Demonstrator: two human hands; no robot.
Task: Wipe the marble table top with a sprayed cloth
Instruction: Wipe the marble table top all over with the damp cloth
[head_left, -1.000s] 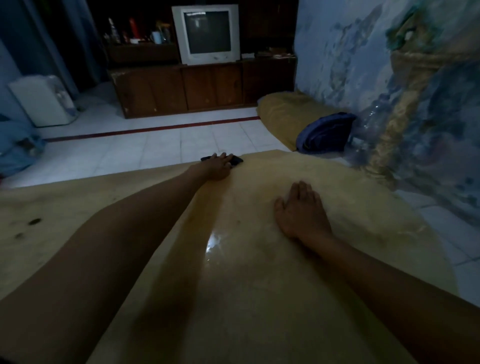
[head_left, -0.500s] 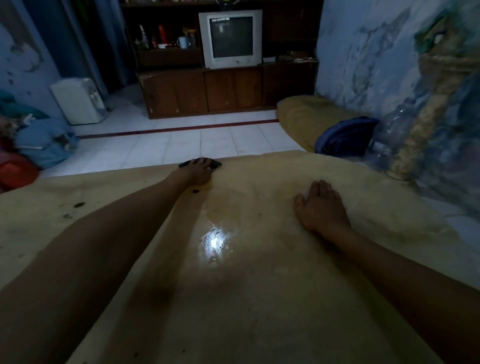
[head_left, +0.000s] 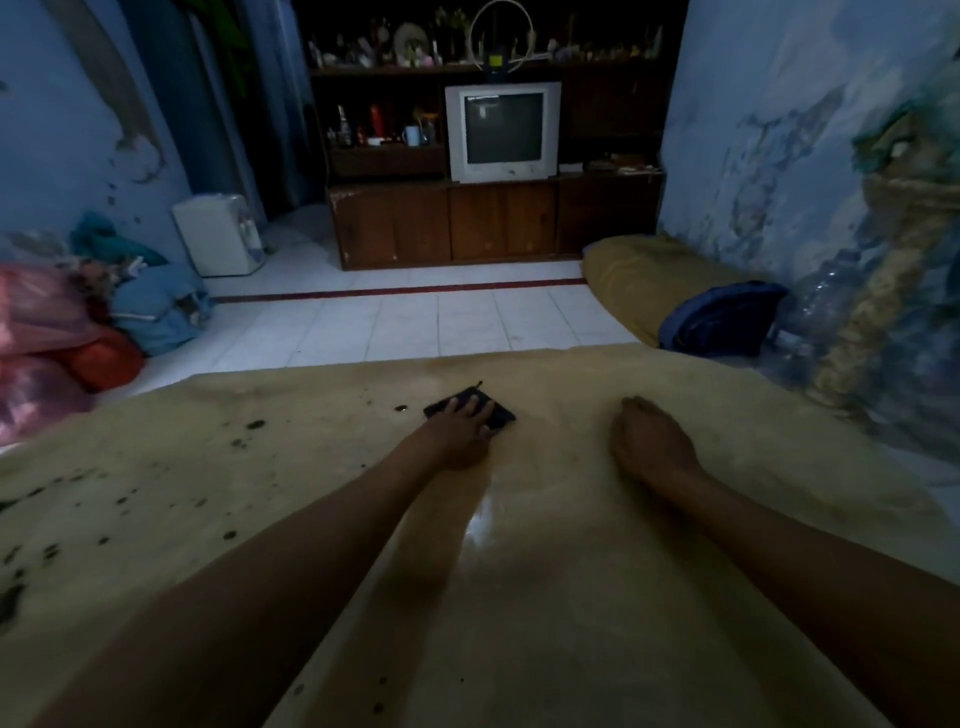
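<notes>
On the marble table top (head_left: 571, 597), left hand (head_left: 460, 434) presses a dark cloth (head_left: 498, 413), fingers flat; right hand (head_left: 649, 441) rests, fingers loosely curled

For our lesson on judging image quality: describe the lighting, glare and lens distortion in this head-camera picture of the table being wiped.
Head view: dim, bluish room light; one bright glare patch on the table top between the forearms; the left hand presses a dark cloth that nearly merges with shadow; wide-angle lens bows the table's far edge and stretches the forearms; the television stays fairly sharp.
</notes>
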